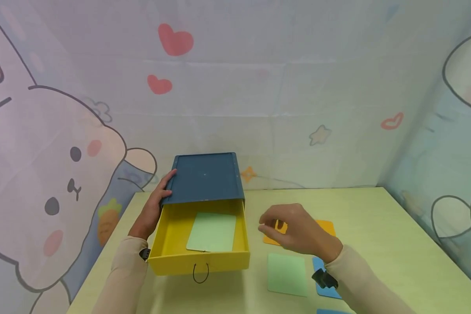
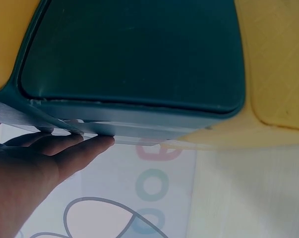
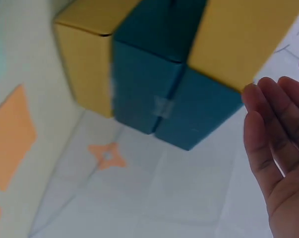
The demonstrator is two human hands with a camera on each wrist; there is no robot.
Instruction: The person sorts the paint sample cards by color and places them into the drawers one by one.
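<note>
A drawer box with a dark blue top (image 1: 206, 179) stands on the table, its yellow drawer (image 1: 198, 263) pulled out toward me. Inside the drawer lies a pale green card (image 1: 213, 233). Against the box's left side rests my left hand (image 1: 151, 211), fingers extended. The left wrist view shows that hand (image 2: 30, 173) touching the lower edge of the dark teal side panel (image 2: 134, 54). My right hand (image 1: 300, 229) hovers right of the drawer, above an orange card (image 1: 326, 226), fingers loosely bent. Its palm (image 3: 288, 183) shows nothing held in the right wrist view.
Right of the drawer, a pale green card (image 1: 286, 274) lies on the table (image 1: 396, 253). Beside it are a blue card (image 1: 330, 291), partly under my right wrist, and another blue card (image 1: 329, 312) cut off by the frame. A patterned cloth (image 1: 278, 87) hangs behind.
</note>
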